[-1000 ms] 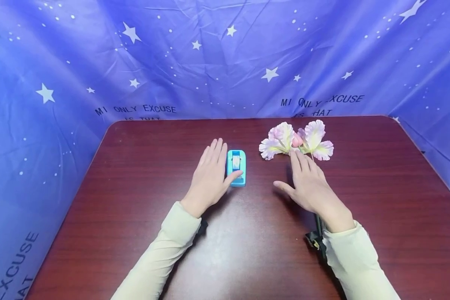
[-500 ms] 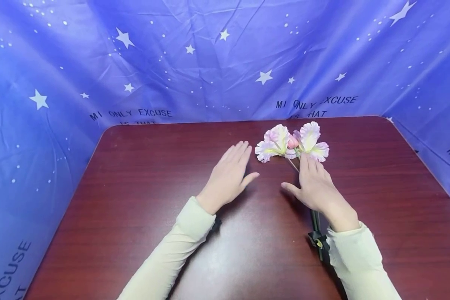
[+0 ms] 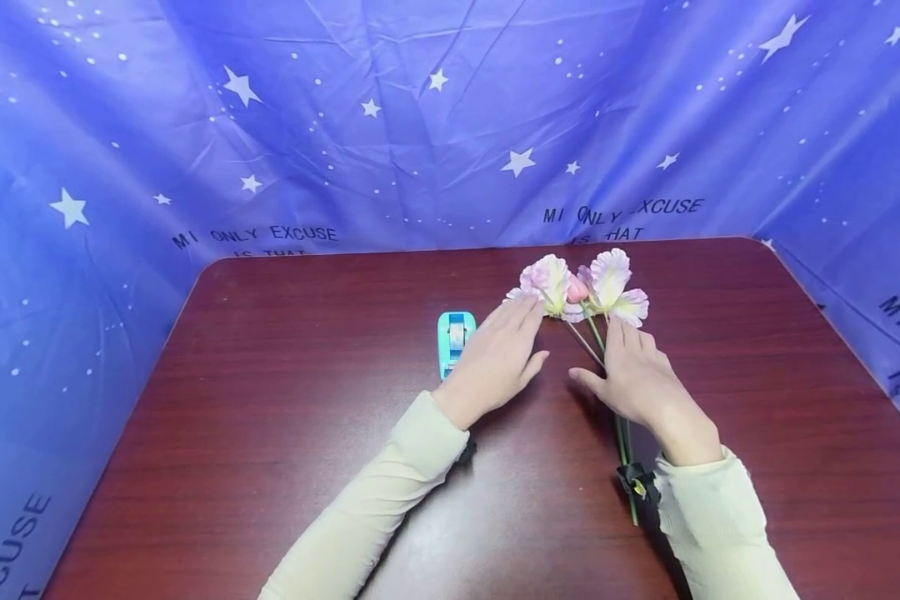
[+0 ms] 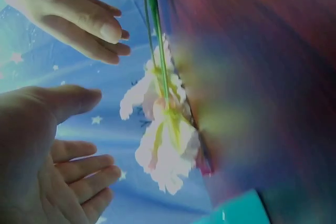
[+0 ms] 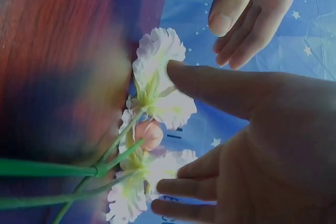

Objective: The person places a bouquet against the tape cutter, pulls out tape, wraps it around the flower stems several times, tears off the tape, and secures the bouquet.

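The left hand (image 3: 495,360) is hovering with fingers (image 3: 521,321) straight and released, their tips reaching the nearest bloom of the artificial flowers (image 3: 579,287). The right hand (image 3: 633,379) is lying open over the stems (image 3: 621,437), holding nothing. A blue tape dispenser (image 3: 453,339) is sitting on the tabletop (image 3: 270,400) just left of the left fingers.

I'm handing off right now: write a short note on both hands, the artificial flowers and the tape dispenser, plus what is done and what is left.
Left hand: open, flat above the dark red wooden table, fingertips at the petals of the pink-and-white artificial flowers.
Right hand: open, lying over the flowers' green stems, not gripping.
Small turquoise plastic tape dispenser: on the table just left of the left hand, untouched.
Done: flowers lie together on the table, blooms pointing away.
Left: neither hand holds anything yet; likely next is gathering the stems, then reaching for the dispenser.
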`<state>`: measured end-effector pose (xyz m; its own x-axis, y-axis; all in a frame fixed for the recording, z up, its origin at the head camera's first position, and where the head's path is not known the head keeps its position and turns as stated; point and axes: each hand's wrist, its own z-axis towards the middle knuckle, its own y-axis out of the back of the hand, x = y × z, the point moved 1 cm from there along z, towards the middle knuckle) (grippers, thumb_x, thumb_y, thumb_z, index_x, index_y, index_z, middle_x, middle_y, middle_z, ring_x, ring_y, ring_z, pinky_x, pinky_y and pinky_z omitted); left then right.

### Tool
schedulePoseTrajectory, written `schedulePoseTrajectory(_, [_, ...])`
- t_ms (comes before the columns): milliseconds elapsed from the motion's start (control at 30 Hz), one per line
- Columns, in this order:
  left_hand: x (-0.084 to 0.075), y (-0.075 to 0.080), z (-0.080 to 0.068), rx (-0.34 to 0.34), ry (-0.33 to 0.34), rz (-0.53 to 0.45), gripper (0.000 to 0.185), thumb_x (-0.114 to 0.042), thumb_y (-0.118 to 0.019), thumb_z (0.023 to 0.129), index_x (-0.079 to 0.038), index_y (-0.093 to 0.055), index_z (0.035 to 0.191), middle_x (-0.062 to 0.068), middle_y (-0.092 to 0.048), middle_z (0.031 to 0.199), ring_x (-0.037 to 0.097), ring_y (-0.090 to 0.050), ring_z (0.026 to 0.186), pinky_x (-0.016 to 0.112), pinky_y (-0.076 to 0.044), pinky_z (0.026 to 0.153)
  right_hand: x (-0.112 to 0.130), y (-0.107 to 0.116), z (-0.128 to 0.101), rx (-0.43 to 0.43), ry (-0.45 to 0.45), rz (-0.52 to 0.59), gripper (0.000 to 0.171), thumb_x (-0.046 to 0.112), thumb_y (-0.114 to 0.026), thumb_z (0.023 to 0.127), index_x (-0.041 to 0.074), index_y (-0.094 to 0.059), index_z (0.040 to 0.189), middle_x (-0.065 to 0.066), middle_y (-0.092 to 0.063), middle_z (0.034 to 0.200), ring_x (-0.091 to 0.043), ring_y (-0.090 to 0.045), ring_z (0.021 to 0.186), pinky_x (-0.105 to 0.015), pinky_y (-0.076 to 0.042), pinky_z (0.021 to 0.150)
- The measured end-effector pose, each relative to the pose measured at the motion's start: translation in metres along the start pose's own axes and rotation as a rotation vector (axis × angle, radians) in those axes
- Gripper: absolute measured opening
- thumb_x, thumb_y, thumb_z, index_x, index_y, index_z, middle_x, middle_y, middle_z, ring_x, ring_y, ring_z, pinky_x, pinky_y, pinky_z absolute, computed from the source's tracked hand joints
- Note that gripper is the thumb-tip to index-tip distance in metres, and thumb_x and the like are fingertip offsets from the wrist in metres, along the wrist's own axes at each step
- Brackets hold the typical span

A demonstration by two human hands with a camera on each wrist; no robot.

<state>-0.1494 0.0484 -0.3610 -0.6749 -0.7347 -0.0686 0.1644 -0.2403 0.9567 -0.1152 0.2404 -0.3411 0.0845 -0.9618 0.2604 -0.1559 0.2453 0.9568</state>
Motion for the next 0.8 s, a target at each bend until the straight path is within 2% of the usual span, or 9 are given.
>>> schedulePoseTrajectory(200, [-0.012,-0.004,0.009,-0.002,0.014,-0.021,0.060,-0.033,-0.057,0.099,-0.002,-0.040,0.149,0.010,-0.048,0.149,0.022,-0.045,0.139,0.032,-0.030,0.118,-0.006,0.005,-0.002,0.042,-0.065,-0.008,0.088,0.043,-0.063,0.092,-0.019,-0.024,0.142,-0.044,-0.040,0.133,-0.061,-0.036,0.122,-0.070,-0.036,0.094])
schedulePoseTrajectory(400, [-0.020,-0.008,0.020,-0.056,0.028,-0.018,0.051,-0.031,-0.063,0.096,-0.005,-0.052,0.139,0.005,-0.060,0.134,0.020,-0.057,0.126,0.031,-0.036,0.114,-0.007,0.007,-0.001,0.083,-0.081,-0.043,0.076,0.045,-0.060,0.094,-0.020,-0.041,0.127,-0.043,-0.049,0.120,-0.059,-0.040,0.114,-0.067,-0.039,0.091])
schedulePoseTrajectory(567, [-0.025,-0.010,0.027,-0.059,0.036,-0.019,0.046,-0.030,-0.064,0.095,-0.009,-0.055,0.135,0.002,-0.062,0.131,0.016,-0.059,0.122,0.028,-0.042,0.108,-0.009,0.006,0.000,0.105,-0.085,-0.051,0.067,0.044,-0.058,0.095,-0.018,-0.049,0.117,-0.040,-0.053,0.114,-0.057,-0.041,0.110,-0.066,-0.040,0.090])
schedulePoseTrajectory(667, [-0.026,-0.013,0.029,-0.048,0.020,-0.019,0.043,-0.028,-0.064,0.095,-0.010,-0.056,0.134,0.002,-0.063,0.129,0.016,-0.059,0.122,0.029,-0.043,0.107,-0.011,0.006,0.000,0.119,-0.087,-0.048,0.060,0.043,-0.059,0.095,-0.014,-0.052,0.112,-0.038,-0.055,0.110,-0.055,-0.042,0.107,-0.065,-0.041,0.088])
schedulePoseTrajectory(800, [-0.029,-0.019,0.033,-0.034,-0.032,0.023,0.030,-0.015,-0.059,0.098,-0.011,-0.059,0.128,0.001,-0.064,0.125,0.017,-0.062,0.117,0.030,-0.046,0.104,-0.012,0.004,0.001,0.140,-0.086,-0.049,0.056,0.042,-0.060,0.094,-0.012,-0.055,0.108,-0.034,-0.056,0.106,-0.052,-0.044,0.103,-0.064,-0.043,0.085])
